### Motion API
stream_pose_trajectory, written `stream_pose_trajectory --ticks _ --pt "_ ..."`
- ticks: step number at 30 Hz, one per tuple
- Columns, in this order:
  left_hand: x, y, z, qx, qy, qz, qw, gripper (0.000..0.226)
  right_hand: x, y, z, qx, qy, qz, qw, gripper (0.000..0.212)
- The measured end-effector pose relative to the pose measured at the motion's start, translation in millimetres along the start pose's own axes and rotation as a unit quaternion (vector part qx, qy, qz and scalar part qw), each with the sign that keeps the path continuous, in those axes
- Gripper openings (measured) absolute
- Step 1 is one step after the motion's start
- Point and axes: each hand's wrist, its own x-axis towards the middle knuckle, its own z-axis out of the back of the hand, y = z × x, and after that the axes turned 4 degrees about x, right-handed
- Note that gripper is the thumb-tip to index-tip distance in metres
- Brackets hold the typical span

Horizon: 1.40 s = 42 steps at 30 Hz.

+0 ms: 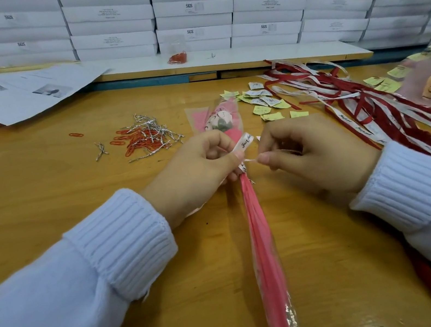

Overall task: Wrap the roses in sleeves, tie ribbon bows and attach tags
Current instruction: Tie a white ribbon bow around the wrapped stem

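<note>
Two hands are being held close together, just apart, over the table (38,180): the sleeve (262,241) is being gripped at its neck by the left hand (195,172), with a white ribbon (246,140) loop under the thumb, while a thin ribbon end is being pinched by the right hand (310,155). The rose (218,119) is being kept flat in the sleeve at mid-table, head far, pink tail running near. Tags (263,100) and spare ribbons (355,98) are being shown strewn right, clips (139,143) and ties (147,126) left.
</note>
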Motion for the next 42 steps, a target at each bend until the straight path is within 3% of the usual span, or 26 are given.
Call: stream_pose_trajectory --ticks 3,9,16,25,27,30,32,36,42 --pt "0.0 -0.4 -1.6 0.008 -0.008 -0.001 1.000 0.012 -1.2 2.0 1.8 0.005 0.043 0.015 0.999 0.012" --pt "-2.2 -2.4 -4.3 0.042 -0.015 -0.010 0.999 0.007 -2.4 6.7 2.9 0.050 0.033 0.096 0.994 0.009" --pt "-4.3 -4.0 -5.0 0.075 -0.026 -0.006 0.997 0.011 -2.9 9.3 -1.5 0.067 0.032 0.057 0.996 0.009" --pt "-4.4 -5.9 -5.5 0.146 -0.058 -0.007 0.988 0.013 -2.5 16.7 -12.4 0.008 -0.003 0.052 0.999 0.007" --pt "-4.6 -6.3 -5.3 0.134 -0.051 0.000 0.990 0.013 -2.6 17.6 -15.0 0.015 -0.020 0.037 0.999 0.011" --pt "-5.3 -7.0 -4.9 0.121 -0.041 0.004 0.992 0.016 -1.6 17.1 -18.8 0.081 -0.041 -0.032 0.995 0.039" --pt "-5.8 -7.1 -4.8 0.118 -0.037 0.006 0.992 0.017 -0.3 16.9 -21.2 0.111 -0.048 -0.075 0.990 0.047" --pt "-4.9 -7.6 -6.1 0.106 -0.042 0.016 0.993 0.017 1.4 17.9 -22.6 0.153 -0.051 -0.130 0.978 0.050" --pt "-5.5 -9.3 -7.6 0.113 -0.044 0.023 0.992 0.016 5.4 19.1 -20.7 0.158 0.003 -0.161 0.974 0.035"
